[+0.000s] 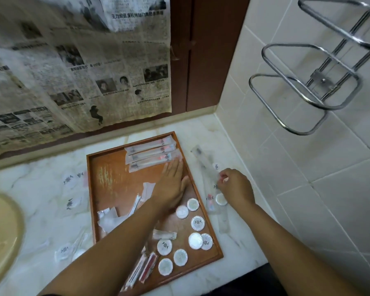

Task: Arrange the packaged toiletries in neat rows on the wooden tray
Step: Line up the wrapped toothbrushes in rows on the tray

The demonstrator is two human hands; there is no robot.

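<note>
On tray [107, 178], left hand [172, 184] lies flat.

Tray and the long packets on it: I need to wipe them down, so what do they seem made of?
Tray: wood, reddish-brown with a glossy varnish, judging by the glare on its floor. Long packets: likely thin clear plastic film; contents show through and surfaces glint.

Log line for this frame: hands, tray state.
left hand flat against long packets | right hand pinches clear packet beside wooden tray | round packs unsorted
</note>
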